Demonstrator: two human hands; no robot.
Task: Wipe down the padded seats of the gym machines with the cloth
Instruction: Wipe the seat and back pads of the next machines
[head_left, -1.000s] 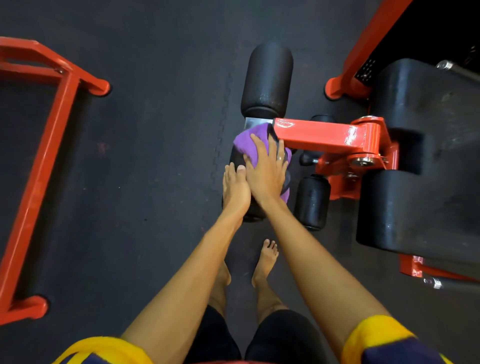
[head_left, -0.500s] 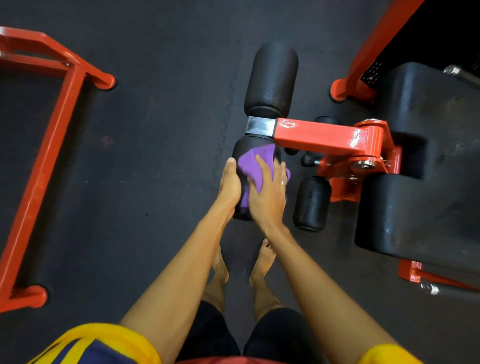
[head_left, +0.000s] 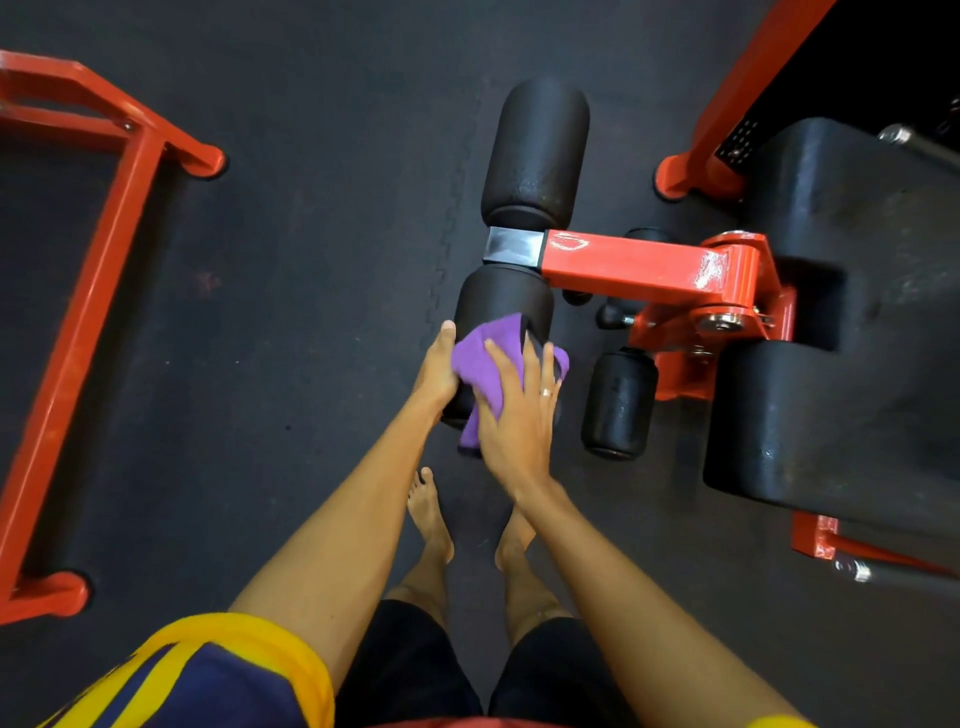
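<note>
**A:** Where's the cloth (head_left: 493, 358)?

**B:** On the near roller (head_left: 501, 296), at the end by the feet. The right grip (head_left: 514, 415) lies flat on it with fingers spread, pressing.

**A:** And the left grip (head_left: 434, 374)?

**B:** On that roller's side (fingers hidden, so I can't tell if it holds).

**A:** Nearly done?

**B:** I think not. The far roller (head_left: 537, 150) and seat (head_left: 841, 312) may need wiping too.

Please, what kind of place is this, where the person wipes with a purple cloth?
Most likely a gym. A red machine arm carries black roller pads, a large black padded seat sits at the right, and the floor is dark matting with interlocking seams.
</note>
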